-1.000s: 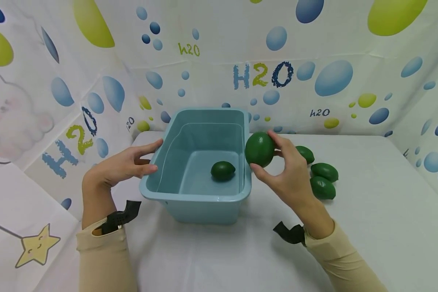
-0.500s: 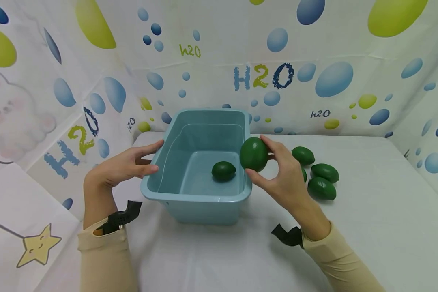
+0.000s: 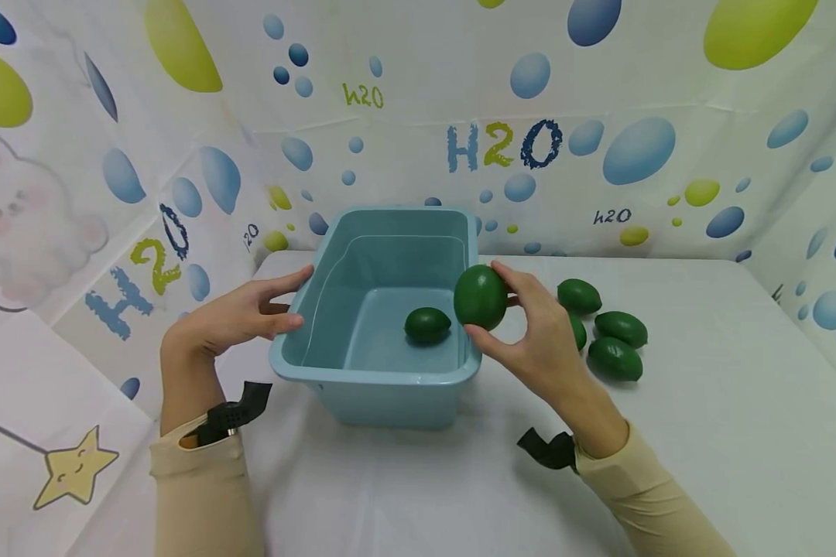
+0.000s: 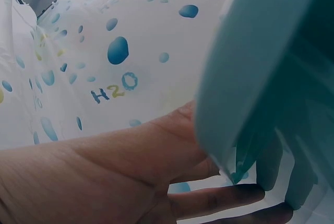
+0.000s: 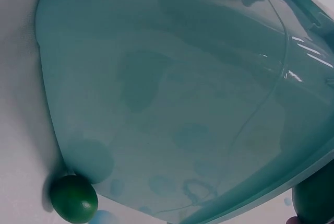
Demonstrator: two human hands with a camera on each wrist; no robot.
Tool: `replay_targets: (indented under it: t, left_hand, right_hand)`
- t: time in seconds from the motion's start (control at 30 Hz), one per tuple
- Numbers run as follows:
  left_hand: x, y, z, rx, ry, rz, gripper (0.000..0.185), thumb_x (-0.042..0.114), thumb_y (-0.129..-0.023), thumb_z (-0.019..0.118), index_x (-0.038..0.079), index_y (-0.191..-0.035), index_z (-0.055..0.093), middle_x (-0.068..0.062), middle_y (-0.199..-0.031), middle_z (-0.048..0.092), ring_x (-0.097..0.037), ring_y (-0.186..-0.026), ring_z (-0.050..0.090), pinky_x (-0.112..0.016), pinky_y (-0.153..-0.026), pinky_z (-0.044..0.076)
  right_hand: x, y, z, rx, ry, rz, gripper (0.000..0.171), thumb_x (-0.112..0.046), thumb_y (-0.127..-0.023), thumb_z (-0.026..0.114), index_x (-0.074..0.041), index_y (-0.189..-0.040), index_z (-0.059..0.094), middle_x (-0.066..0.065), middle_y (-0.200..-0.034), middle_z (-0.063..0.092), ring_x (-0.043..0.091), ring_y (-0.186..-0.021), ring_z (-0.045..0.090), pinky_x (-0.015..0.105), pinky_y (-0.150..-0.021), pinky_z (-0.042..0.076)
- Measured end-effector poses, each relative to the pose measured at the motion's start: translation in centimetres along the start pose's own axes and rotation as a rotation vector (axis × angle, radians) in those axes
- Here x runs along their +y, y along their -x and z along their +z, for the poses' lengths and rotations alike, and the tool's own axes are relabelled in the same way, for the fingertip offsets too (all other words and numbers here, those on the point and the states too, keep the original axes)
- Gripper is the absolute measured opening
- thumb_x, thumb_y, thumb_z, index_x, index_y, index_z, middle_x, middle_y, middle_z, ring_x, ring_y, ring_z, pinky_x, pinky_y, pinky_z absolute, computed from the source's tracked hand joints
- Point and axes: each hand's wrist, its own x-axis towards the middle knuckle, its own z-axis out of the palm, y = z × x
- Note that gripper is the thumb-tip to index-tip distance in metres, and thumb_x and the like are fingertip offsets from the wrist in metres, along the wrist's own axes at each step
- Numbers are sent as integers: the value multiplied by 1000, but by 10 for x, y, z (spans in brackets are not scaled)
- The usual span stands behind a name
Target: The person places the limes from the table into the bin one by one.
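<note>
My right hand pinches a green lime between thumb and fingers at the right rim of a light blue plastic basin. In the right wrist view the held lime shows at the lower right edge, partly cut off. At the basin's left side my left hand holds the rim, thumb and index fingertip on it and other fingers below. Those fingers reach to the outer wall in the left wrist view. Inside, one lime lies on the basin floor, toward the right.
Several more limes lie on the white-covered table right of my right hand, one partly hidden behind it. In the right wrist view a lime sits near the basin's base. A printed curtain hangs behind.
My right hand has moved slightly left and down with its lime, which now overlaps the basin's right rim. The left hand and the basin stay in place.
</note>
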Motion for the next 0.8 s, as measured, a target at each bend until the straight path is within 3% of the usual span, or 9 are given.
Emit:
replay_targets:
  t: [0.8]
  left_hand:
    - [-1, -1, 0, -7, 6, 2, 78, 30, -87, 67, 36, -150, 22, -3, -157, 25, -39, -134, 40, -62, -96, 40]
  right_hand:
    - [1, 0, -1, -24, 5, 20, 76, -27, -76, 80, -7, -140, 45, 10, -128, 58, 21, -108, 59, 40, -85, 55]
